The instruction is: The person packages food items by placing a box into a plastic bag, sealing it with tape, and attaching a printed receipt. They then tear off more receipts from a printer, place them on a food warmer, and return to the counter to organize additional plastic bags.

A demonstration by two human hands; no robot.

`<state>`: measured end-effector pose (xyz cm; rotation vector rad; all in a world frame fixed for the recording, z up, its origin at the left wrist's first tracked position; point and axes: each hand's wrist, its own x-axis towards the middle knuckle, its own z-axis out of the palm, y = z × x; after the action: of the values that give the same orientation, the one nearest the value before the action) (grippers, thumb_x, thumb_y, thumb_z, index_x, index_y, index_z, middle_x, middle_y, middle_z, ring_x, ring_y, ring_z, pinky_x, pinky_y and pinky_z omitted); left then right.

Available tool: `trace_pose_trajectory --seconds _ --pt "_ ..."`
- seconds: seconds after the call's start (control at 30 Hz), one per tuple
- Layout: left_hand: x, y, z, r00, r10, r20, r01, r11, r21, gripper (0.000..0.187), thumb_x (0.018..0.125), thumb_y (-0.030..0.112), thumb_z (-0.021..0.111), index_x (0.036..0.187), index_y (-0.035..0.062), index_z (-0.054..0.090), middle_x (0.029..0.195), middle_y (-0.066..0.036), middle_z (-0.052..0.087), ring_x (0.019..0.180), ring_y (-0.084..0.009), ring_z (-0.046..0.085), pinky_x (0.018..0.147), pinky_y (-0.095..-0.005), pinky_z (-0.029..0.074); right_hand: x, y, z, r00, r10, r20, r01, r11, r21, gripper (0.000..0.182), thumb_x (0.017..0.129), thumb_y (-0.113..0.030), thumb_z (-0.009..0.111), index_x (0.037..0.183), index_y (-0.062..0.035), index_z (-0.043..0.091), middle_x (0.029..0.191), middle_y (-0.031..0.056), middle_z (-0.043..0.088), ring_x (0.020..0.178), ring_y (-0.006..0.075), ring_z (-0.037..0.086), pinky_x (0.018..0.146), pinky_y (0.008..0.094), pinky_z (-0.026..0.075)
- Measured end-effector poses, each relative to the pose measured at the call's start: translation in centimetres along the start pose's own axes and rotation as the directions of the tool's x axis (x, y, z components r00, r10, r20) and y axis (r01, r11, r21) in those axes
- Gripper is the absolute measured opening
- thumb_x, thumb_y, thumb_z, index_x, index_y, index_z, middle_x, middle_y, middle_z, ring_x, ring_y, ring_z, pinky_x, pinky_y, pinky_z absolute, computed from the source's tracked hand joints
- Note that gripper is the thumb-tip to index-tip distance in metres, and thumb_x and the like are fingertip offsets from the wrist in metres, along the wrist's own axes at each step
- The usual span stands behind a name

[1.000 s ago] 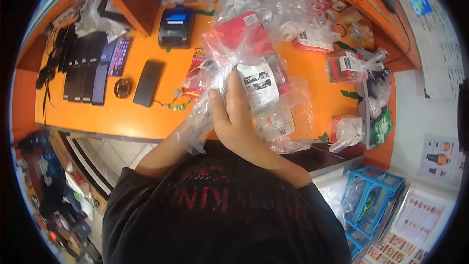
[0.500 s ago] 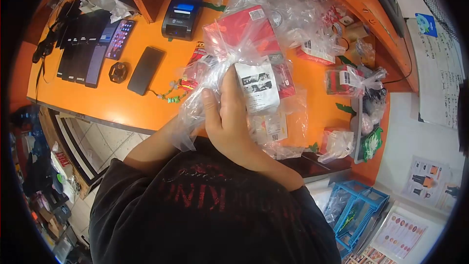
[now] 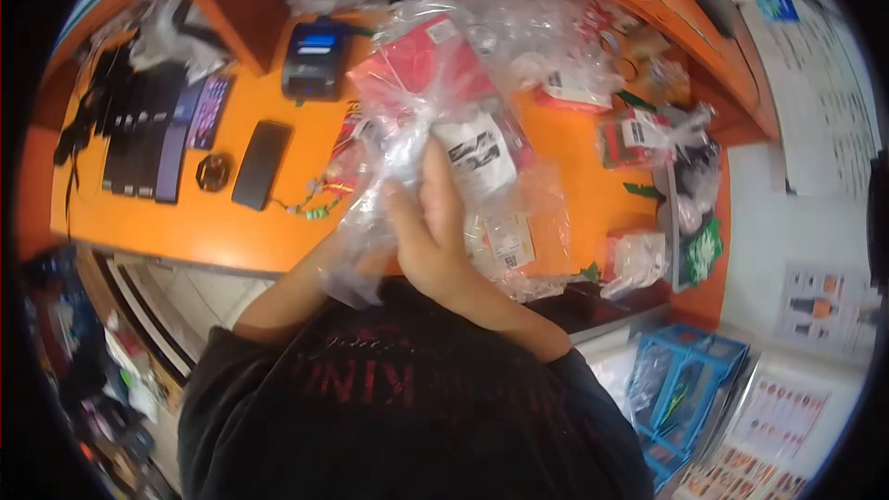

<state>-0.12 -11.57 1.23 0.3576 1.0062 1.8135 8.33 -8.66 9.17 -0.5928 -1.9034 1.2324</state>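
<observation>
A red box (image 3: 421, 69) in a clear plastic bag (image 3: 384, 194) is held in front of me above the orange table. The bag is gathered into a twisted neck below the box. My right hand (image 3: 435, 227) is closed around this neck, thumb on its near side. Just beside the fingertips, a white printed label (image 3: 477, 153) lies against the package. My left forearm (image 3: 292, 292) reaches in under the loose end of the bag. The plastic covers my left hand, so its fingers do not show.
On the orange table (image 3: 194, 231) are a black phone (image 3: 262, 165), a small label printer (image 3: 315, 60) and several dark devices at left. Wrapped packages (image 3: 639, 141) and a grey tray (image 3: 669, 231) sit at right. Loose clear bags (image 3: 519, 18) pile up behind. A blue basket (image 3: 681, 407) stands lower right.
The red box and its bag have shifted slightly left and tilted a little in view. My right hand keeps its grip on the bag's neck. The whole view has turned slightly.
</observation>
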Motion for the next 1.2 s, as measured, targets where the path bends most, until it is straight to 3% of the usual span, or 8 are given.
trace_pose_trajectory --seconds 0.23,0.33,0.57,0.83,0.93,1.0,1.07,1.2 --pt "-0.3 1.0 4.4 0.781 -0.191 0.595 0.042 0.966 0.255 0.023 0.085 0.009 0.052 0.105 0.0082 0.04 0.117 -0.012 0.048 0.095 -0.0215 0.056 0.066 -0.0273 0.045 2.8 -0.5 -15.4 0.838 0.492 -0.237 -0.042 0.492 0.87 0.038 0.08 -0.013 0.05 0.116 -0.0016 0.046 0.105 0.0087 0.054 0.091 0.0166 0.052 0.084 0.028 0.04" --pt "0.3 0.8 4.6 0.737 -0.234 0.635 0.042 0.953 0.302 0.023 0.084 0.007 0.052 0.105 0.0081 0.041 0.116 -0.015 0.05 0.098 -0.0252 0.056 0.064 -0.0269 0.044 1.9 -0.3 -20.5 0.687 0.29 -0.666 -0.14 0.953 0.27 0.019 0.078 -0.021 0.06 0.084 -0.0039 0.061 0.076 -0.0008 0.057 0.071 0.0076 0.05 0.068 0.0207 0.038" --pt "1.3 1.2 3.5 0.886 -0.157 0.437 -0.016 0.93 0.368 0.017 0.086 0.014 0.051 0.101 0.0083 0.044 0.1 -0.012 0.058 0.089 -0.023 0.058 0.061 -0.0262 0.043 -3.7 10.2 -33.8 0.675 0.19 -0.713 -0.408 0.901 -0.146 0.01 0.074 -0.014 0.056 0.075 -0.0057 0.06 0.071 -0.0005 0.052 0.07 0.0102 0.046 0.069 0.0219 0.036" --pt "2.4 1.0 3.3 0.999 0.002 0.05 -0.021 0.923 0.383 0.014 0.085 0.011 0.051 0.098 0.0059 0.048 0.092 -0.007 0.057 0.079 -0.0154 0.059 0.05 -0.0206 0.041 -7.5 21.7 -39.8 0.61 0.213 -0.763 -0.278 0.96 0.045 0.007 0.069 -0.011 0.058 0.072 -0.0054 0.061 0.067 -0.0004 0.054 0.059 0.0086 0.048 0.055 0.0234 0.038" --pt "1.5 0.6 4.2 0.903 -0.196 0.382 -0.166 0.662 0.731 0.018 0.079 0.01 0.059 0.094 0.0048 0.051 0.096 -0.009 0.055 0.086 -0.0171 0.057 0.06 -0.0274 0.046 -6.6 21.9 -42.0 0.555 0.336 -0.761 -0.429 0.899 0.083 0.009 0.069 -0.013 0.061 0.073 -0.0051 0.059 0.068 0.0007 0.053 0.064 0.0096 0.048 0.06 0.023 0.038" --pt "2.1 -1.7 5.1 0.568 -0.19 0.801 -0.723 0.35 0.595 0.032 0.07 0.008 0.065 0.1 0.0039 0.052 0.108 -0.012 0.054 0.092 -0.0254 0.052 0.083 -0.0339 0.042 -5.3 20.9 -42.2 0.53 0.357 -0.769 -0.55 0.835 0.009 0.013 0.069 -0.014 0.063 0.075 -0.0039 0.057 0.07 0.0029 0.052 0.067 0.0115 0.049 0.063 0.0239 0.039" --pt "2.0 -3.7 6.2 0.433 -0.286 0.855 -0.831 0.241 0.502 0.042 0.065 0.009 0.067 0.104 0.0055 0.053 0.124 -0.014 0.044 0.1 -0.0318 0.046 0.09 -0.0382 0.038 -4.2 20.0 -41.9 0.682 -0.217 -0.698 -0.69 0.124 -0.713 0.017 0.071 -0.018 0.063 0.079 -0.0032 0.06 0.078 0.0101 0.056 0.08 0.0216 0.051 0.075 0.0335 0.039" --pt "4.6 -7.5 4.1 0.658 -0.255 0.709 -0.75 -0.141 0.646 0.046 0.063 0.01 0.068 0.106 0.0047 0.053 0.134 -0.014 0.032 0.106 -0.0341 0.042 0.092 -0.0392 0.036 -1.4 13.6 -34.3 0.778 -0.204 -0.594 -0.389 0.587 -0.71 0.021 0.071 -0.022 0.064 0.084 -0.0057 0.06 0.094 0.0145 0.055 0.094 0.031 0.048 0.085 0.0384 0.035"
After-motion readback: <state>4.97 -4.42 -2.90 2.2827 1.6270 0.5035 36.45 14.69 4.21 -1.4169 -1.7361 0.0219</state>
